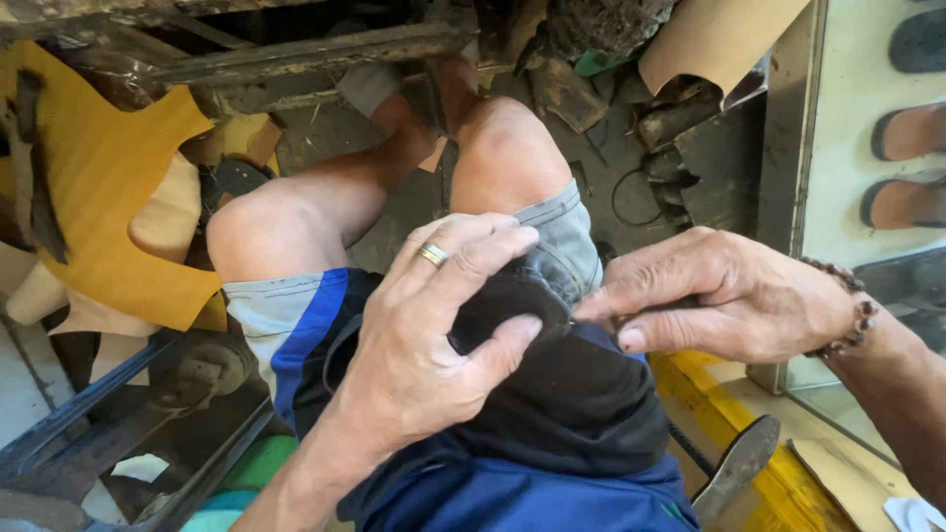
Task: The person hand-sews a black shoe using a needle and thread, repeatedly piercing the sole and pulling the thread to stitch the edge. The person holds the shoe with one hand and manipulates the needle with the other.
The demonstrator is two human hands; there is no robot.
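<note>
My left hand (434, 335), with a gold ring on one finger, grips a small dark piece of material (507, 300) on my right thigh, thumb below and fingers curled over its top. My right hand (729, 296), a bead bracelet at the wrist, pinches the right edge of the same piece with thumb and fingertips. What the right fingers pinch beyond that edge is hidden. A black cloth (572, 394) lies over my lap beneath both hands, on blue and grey shorts (296, 325).
A yellow-orange leather sheet (108, 177) lies at left. Dark scraps and wooden bars (305, 49) clutter the floor ahead. Sandals (912, 133) sit on a shelf at right. A flat metal-tipped tool (739, 463) rests by a yellow ledge (778, 483) at lower right.
</note>
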